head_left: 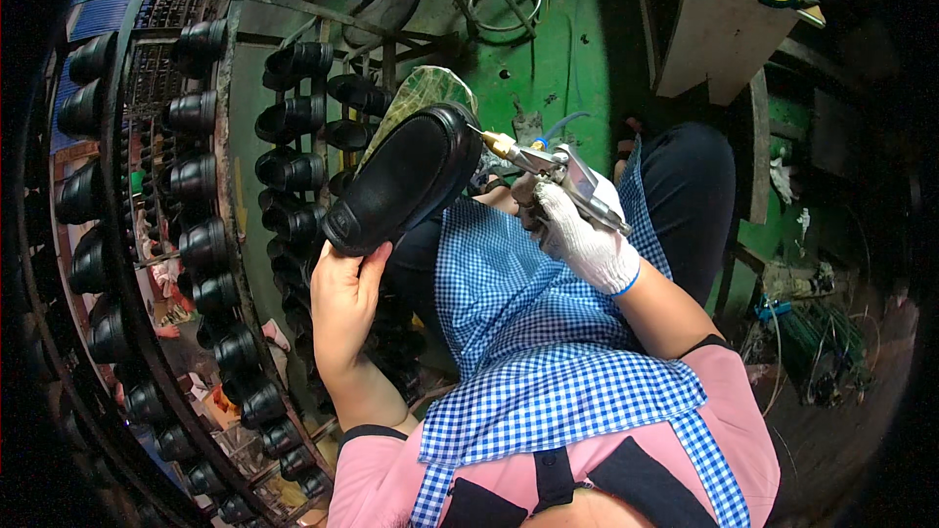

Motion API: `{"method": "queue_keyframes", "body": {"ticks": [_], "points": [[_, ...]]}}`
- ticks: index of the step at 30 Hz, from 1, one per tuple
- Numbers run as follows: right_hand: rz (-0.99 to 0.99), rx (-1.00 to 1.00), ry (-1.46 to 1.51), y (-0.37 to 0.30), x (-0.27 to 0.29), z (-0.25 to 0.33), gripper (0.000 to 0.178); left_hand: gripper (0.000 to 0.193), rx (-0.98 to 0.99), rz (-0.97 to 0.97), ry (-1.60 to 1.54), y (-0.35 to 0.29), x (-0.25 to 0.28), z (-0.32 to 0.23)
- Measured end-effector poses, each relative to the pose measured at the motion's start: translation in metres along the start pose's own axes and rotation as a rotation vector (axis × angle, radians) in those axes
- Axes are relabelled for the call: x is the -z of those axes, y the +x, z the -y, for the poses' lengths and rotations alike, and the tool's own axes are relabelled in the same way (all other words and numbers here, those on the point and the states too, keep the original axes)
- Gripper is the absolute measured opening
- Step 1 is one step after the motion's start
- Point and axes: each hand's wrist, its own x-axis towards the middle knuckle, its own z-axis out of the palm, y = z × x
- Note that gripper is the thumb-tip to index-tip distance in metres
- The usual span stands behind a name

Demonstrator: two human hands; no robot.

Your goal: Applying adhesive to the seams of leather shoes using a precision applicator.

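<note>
My left hand [347, 295] is closed on the heel end of a black shoe [399, 176], held tilted with its toe pointing up and away from me. In a white knitted glove, my right hand [579, 232] grips a metal spray gun [577, 186] with a brass nozzle. The nozzle's thin tip points at the shoe's toe edge, touching it or very close; I cannot tell which. A blue hose is joined to the gun. Behind the shoe stands a pale greenish, wrinkled sheet [430, 88], partly hidden by it.
On my left, metal racks [235, 186] carry rows of black shoes [293, 117]. A coiled hose [506, 2] lies on the green floor [577, 49] ahead. A pale cabinet [719, 24] stands far right, with gloves on top. Tangled wires and a green bundle [817, 337] sit at right.
</note>
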Motion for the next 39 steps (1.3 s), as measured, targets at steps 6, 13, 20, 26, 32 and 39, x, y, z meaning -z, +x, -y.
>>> {"method": "queue_keyframes", "body": {"ticks": [6, 13, 20, 26, 32, 39], "points": [[0.018, 0.093, -0.127, -0.018, -0.001, -0.012, 0.035, 0.025, 0.026, 0.019, -0.018, 0.0, -0.001, 0.001], [-0.063, 0.043, -0.153, -0.014, 0.013, 0.005, 0.036, 0.03, 0.013, 0.03, 0.039, -0.002, 0.0, -0.001], [-0.037, 0.036, 0.045, -0.006, 0.012, -0.01, 0.038, 0.043, 0.257, 0.018, -0.597, 0.011, -0.003, 0.013], [-0.074, 0.136, -0.173, -0.004, 0.009, -0.01, 0.037, 0.023, 0.406, -0.084, -0.89, -0.009, 0.002, 0.02], [-0.045, 0.217, -0.338, -0.009, 0.001, -0.011, 0.038, 0.038, 0.437, -0.133, -1.251, -0.056, 0.001, 0.008], [0.018, -0.004, -0.323, -0.01, -0.044, 0.005, 0.041, 0.046, 0.204, -0.049, -0.914, -0.11, -0.015, 0.02]]}}
